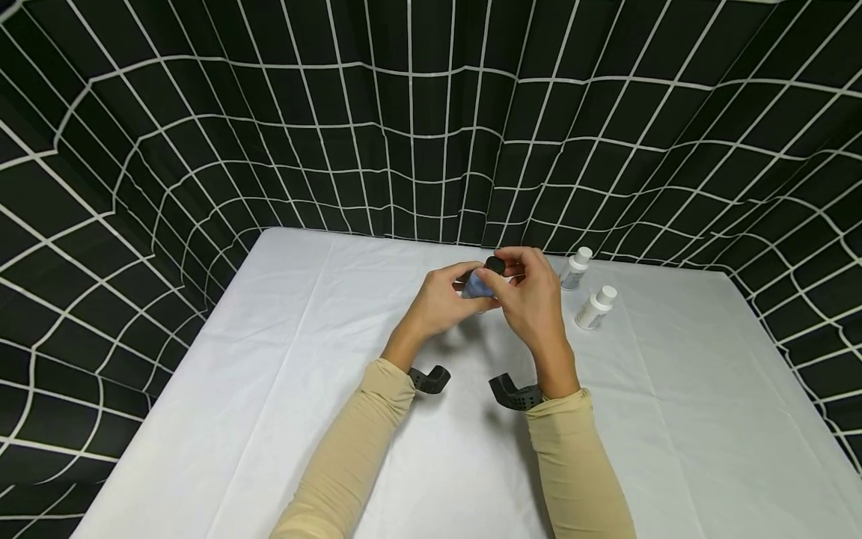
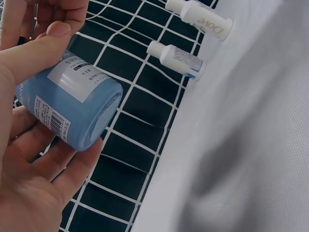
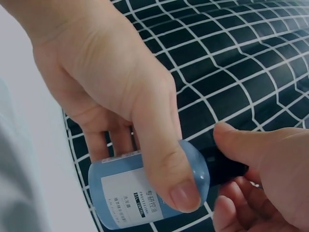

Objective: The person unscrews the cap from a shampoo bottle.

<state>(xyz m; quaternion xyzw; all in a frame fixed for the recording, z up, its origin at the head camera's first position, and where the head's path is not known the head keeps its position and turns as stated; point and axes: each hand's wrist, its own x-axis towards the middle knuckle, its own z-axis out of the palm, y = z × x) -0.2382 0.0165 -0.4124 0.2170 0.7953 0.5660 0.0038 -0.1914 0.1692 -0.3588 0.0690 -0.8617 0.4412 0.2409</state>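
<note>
The left hand (image 1: 436, 301) grips the blue bottle (image 2: 79, 116) between its fingers, round the body, seemingly the surest hold on something probably light, smooth and slightly squeezable, while the right hand (image 1: 537, 303) pinches the black cap (image 3: 224, 166) beside them.

The left hand (image 2: 34, 186) is holding a blue bottle (image 2: 72, 104), thumb crossing its upper side and fingers lying beneath. The bottle's base is pointing toward the lower right, and a white label (image 2: 79, 75) and a barcode label (image 2: 50, 118) are showing. The right hand's fingers (image 2: 50, 14) are curling at top left. Two white bottles, one reading "Dove" (image 2: 205, 19), one blue-marked (image 2: 176, 59), are standing on a white surface (image 2: 256, 96) before a dark, white-gridded cloth (image 2: 120, 181).
</note>
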